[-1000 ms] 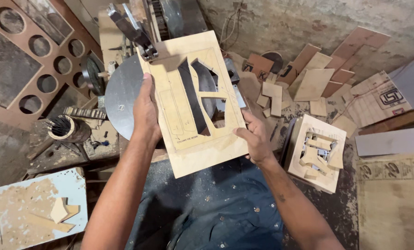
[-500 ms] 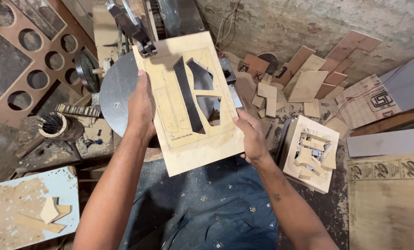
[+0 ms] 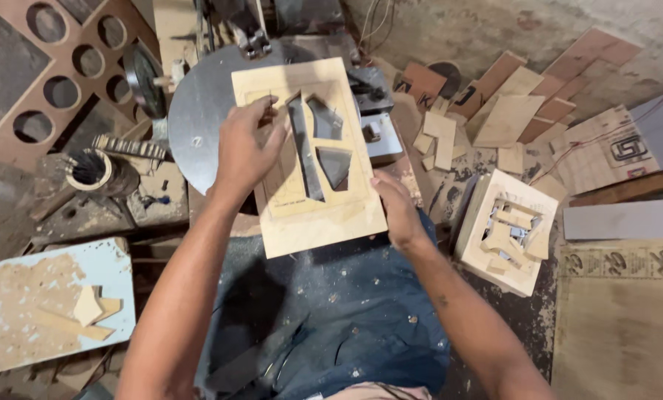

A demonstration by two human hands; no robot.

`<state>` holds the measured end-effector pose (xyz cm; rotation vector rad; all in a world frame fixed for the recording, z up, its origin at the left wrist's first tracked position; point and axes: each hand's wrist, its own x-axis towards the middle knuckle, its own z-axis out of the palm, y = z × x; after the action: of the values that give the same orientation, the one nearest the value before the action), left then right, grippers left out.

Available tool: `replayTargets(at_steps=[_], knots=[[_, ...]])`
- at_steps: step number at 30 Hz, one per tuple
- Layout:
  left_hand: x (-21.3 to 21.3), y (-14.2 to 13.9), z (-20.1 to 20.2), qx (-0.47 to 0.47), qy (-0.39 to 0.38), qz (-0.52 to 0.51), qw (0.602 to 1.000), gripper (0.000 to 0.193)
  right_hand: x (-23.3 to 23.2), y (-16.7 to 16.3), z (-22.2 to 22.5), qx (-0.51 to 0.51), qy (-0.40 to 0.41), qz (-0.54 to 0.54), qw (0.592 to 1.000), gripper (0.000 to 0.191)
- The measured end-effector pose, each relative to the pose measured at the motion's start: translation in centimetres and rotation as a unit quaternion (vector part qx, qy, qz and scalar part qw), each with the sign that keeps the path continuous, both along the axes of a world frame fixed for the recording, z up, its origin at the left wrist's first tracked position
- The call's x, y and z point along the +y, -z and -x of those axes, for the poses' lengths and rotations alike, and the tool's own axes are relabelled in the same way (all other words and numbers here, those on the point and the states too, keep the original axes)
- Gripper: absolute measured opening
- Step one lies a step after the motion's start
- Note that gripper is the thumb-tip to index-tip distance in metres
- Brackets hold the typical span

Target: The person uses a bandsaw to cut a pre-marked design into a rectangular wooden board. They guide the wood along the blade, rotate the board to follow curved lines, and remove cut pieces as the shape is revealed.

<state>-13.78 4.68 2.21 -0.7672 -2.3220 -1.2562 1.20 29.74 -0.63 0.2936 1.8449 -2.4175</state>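
Both hands same spots as a second ago, though the plywood panel (image 3: pixel 307 155) now sits squarer on the round metal saw table (image 3: pixel 198 118). Left hand (image 3: pixel 244 148) palm-down, fingers spread flat across the panel by the cutouts. Right hand (image 3: pixel 396 209) pinching the panel's lower right edge.

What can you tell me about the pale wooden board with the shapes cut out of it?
The pale rectangular plywood board lies flat on a round grey metal saw table, its near edge overhanging toward the person's lap. Three angular openings are cut through its middle, with faint pencil lines beside them. The left hand presses flat on its left half; the right hand grips its right edge.
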Motion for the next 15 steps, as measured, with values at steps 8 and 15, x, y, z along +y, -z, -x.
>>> replayTargets(at_steps=[8, 15], knots=[[2.2, 0.2, 0.9, -0.085, -0.114, -0.090, 0.986, 0.021, 0.3, -2.6, 1.2, 0.042, 0.169, -0.288, 0.942, 0.048], [1.9, 1.5, 0.9, -0.055, -0.094, -0.129, 0.986, 0.016, -0.5, -10.5, 10.1, 0.252, 0.033, -0.185, 0.949, 0.036]])
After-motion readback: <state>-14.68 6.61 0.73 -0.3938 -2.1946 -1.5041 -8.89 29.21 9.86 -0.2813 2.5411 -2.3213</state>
